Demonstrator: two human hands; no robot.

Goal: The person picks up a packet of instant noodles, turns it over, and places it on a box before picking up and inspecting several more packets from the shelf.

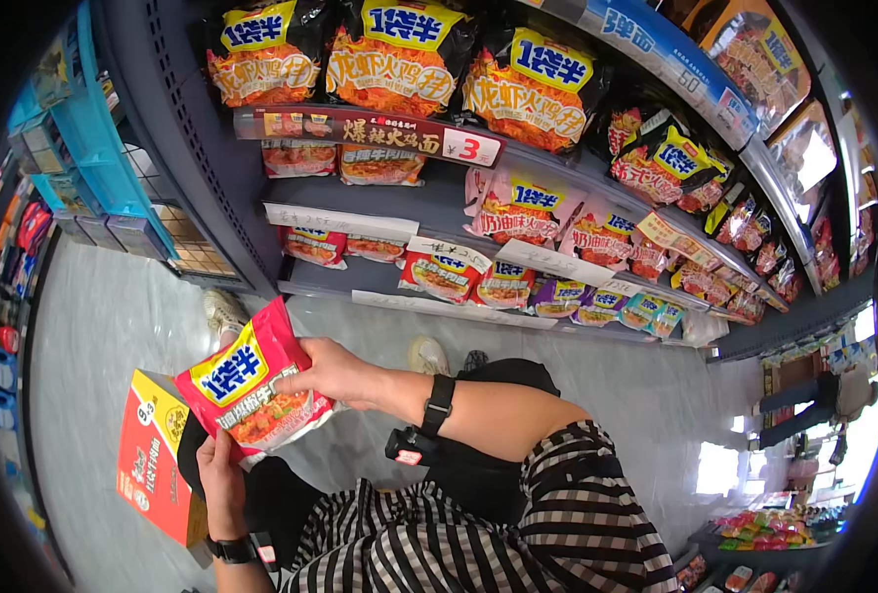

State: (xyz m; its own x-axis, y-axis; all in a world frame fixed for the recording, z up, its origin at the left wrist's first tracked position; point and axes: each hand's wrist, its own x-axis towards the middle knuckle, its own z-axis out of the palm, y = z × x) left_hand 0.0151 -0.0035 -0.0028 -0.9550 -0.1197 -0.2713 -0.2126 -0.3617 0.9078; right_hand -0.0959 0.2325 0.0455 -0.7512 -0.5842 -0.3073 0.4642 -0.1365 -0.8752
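Observation:
A red instant-noodle packet (250, 378) is held tilted in front of my knees, its printed face toward me. My right hand (339, 374) grips its far right edge, thumb across the front. The near lower corner is pinched by my left hand (220, 478). To the left, a red and yellow carton (153, 459) rests on the floor beside my leg, partly hidden behind the knee. Beyond the packet, similar red noodle packets (442, 274) lie on the lowest shelf (379, 278).
Tiered shelving (365, 196) with black spicy-noodle bags (390, 67) and pink packets (524, 207) curves along the far side. A blue plastic rack (105, 148) stands at the left, near the dark shelf upright (187, 141). A person (817, 404) is far right.

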